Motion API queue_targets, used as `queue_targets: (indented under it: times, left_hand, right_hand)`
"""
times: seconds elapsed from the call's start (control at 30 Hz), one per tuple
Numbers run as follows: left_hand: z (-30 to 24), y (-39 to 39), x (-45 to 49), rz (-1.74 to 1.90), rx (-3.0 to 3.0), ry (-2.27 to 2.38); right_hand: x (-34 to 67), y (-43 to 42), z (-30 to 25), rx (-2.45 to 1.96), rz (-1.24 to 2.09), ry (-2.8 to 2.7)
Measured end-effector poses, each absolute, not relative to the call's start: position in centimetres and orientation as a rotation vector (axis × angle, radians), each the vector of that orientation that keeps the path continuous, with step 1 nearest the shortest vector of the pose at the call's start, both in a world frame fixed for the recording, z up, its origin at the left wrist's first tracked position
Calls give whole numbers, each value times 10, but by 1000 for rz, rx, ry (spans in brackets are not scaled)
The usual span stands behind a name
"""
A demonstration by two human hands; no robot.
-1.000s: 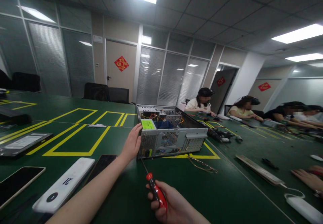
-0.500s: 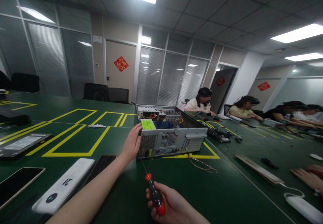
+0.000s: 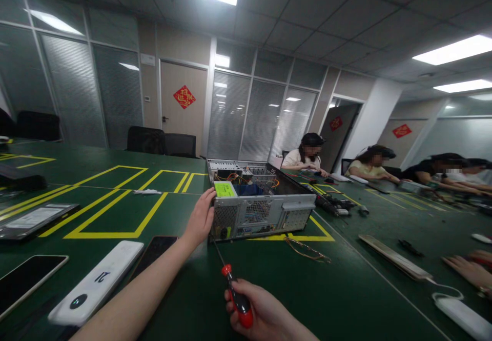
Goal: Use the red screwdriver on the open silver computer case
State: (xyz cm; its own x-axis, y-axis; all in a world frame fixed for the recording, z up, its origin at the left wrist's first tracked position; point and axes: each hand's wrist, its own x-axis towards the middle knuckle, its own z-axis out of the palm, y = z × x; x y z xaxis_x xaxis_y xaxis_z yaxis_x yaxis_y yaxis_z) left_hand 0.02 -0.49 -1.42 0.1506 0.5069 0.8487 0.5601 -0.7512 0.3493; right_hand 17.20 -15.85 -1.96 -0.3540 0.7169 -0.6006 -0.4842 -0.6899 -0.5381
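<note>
An open desktop computer case [image 3: 265, 213] lies on the green table, its rear panel towards me and cables showing inside. My left hand [image 3: 200, 215] holds the case's near left corner, fingertips over the top edge beside the yellow-green label [image 3: 225, 189] of the power supply. In my right hand [image 3: 255, 302] is a red and black screwdriver [image 3: 239, 300], fingers wrapped round its handle. Its shaft points up and away, with the tip at the lower left corner of the rear panel. What the tip touches is too small to make out.
Left of my arm lie a white power bank [image 3: 100, 282], a phone [image 3: 28, 282] and a hard drive [image 3: 36, 220]. Thin wires [image 3: 307, 251] sit right of the case, near black cables [image 3: 334, 203]. Another person's hand [image 3: 471, 269] is at the right edge; several people sit beyond.
The screwdriver's handle has shifted slightly to the right and turned a little in my right hand. My left hand and the computer case have stayed in place.
</note>
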Motion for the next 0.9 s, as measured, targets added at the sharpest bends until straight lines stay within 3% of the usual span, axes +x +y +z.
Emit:
queue_targets:
  times: [0.9]
  left_hand:
    - [-14, -4, 0, -1711, -2354, -1084]
  right_hand:
    - [174, -154, -23, -764, 2302, -77]
